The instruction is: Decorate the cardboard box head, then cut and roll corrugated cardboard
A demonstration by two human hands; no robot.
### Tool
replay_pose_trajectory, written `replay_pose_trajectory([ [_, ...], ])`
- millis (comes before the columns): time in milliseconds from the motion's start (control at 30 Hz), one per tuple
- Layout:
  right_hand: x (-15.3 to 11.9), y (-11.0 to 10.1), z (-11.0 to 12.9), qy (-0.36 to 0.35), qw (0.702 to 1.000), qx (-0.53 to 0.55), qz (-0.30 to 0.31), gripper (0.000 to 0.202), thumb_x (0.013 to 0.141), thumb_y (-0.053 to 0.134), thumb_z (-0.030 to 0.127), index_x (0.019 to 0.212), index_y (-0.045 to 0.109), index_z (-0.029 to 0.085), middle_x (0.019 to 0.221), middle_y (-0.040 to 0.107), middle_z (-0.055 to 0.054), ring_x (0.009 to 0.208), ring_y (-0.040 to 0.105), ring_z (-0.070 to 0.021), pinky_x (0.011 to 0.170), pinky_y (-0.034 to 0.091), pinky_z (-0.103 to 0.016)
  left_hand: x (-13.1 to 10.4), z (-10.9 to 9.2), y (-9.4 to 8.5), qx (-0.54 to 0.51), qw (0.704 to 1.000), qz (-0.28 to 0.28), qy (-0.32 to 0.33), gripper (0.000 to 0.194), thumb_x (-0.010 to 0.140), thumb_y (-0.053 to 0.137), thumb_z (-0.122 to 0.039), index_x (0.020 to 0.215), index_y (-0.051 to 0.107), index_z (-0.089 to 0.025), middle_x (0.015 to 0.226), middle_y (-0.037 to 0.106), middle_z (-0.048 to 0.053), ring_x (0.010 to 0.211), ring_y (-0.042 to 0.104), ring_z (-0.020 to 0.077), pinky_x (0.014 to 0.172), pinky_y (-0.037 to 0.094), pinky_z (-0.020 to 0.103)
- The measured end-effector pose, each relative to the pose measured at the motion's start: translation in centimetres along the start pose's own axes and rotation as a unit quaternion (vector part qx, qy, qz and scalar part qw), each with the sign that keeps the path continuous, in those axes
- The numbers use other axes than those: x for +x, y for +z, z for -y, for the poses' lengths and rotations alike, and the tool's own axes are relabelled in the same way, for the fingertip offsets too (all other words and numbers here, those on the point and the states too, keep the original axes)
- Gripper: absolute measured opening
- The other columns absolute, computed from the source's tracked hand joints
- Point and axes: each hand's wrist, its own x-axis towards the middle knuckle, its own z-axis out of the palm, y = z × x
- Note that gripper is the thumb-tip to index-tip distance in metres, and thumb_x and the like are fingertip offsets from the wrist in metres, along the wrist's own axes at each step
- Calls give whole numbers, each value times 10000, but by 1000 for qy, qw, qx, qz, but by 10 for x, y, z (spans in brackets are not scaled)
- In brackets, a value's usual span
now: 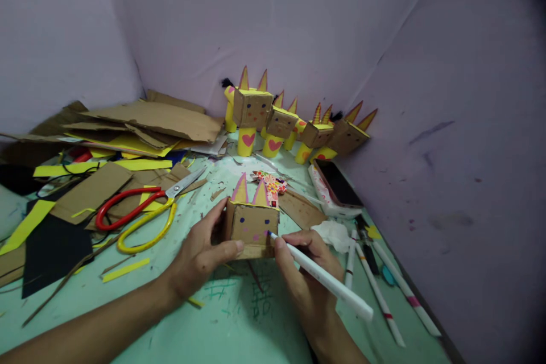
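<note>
My left hand (207,253) grips a small cardboard box head (256,224) by its left side, thumb across the lower front. The box has two pointed yellow ears edged in pink, two dark blue eye dots and several pink spots. My right hand (313,270) is closed around a white marker (328,280), with its blue tip at a pink spot on the right of the box's front. A patterned red, white and yellow piece (273,182) lies behind the box, partly hidden by it.
Finished-looking cardboard and yellow-tube animals (252,116) stand at the back wall. Red-and-yellow scissors (147,207) lie left among cardboard sheets (157,119) and paper scraps. A phone (336,183) rests on a white tray at right, near crumpled tissue (335,235) and several markers (381,293).
</note>
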Motion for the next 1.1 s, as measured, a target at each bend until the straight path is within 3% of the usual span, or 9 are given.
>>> replay_pose_trajectory([
  [333,-4,-1,-2,38,999,-9,-39,161,817,643,275,685,586,203,502,576,49,416,530,-106,406,410,-193,-2,-8,3,-6,1000,6,6,820,688,719,-322,1417,384,-156,1380,561,108,1274,491,359,1064,408,449],
  [600,-4,-3,0,22,996,21,-85,95,808,662,246,742,609,204,548,574,50,444,516,-105,436,396,-206,0,-5,1,-24,1000,-1,-1,846,674,729,-313,1421,362,-161,1425,515,132,1291,474,359,1076,389,478],
  [867,7,2,6,93,984,141,-62,92,762,688,235,849,666,215,790,735,-10,689,687,-169,599,517,-250,1,-6,4,-28,1000,-12,-6,873,677,728,-308,1437,333,-140,1391,539,143,1278,483,369,1065,395,483],
  [967,10,5,4,122,977,168,-57,72,774,690,257,823,664,211,730,713,1,699,678,-176,628,509,-264,1,-6,3,-26,1000,-6,0,836,689,715,-300,1424,352,-137,1376,550,146,1268,491,370,1061,398,490],
  [1100,7,5,-2,93,976,179,-79,85,826,642,276,776,634,208,621,627,36,637,630,-156,660,481,-279,0,-6,2,-22,1000,4,8,823,704,708,-300,1429,350,-149,1382,545,145,1262,498,365,1047,413,493],
])
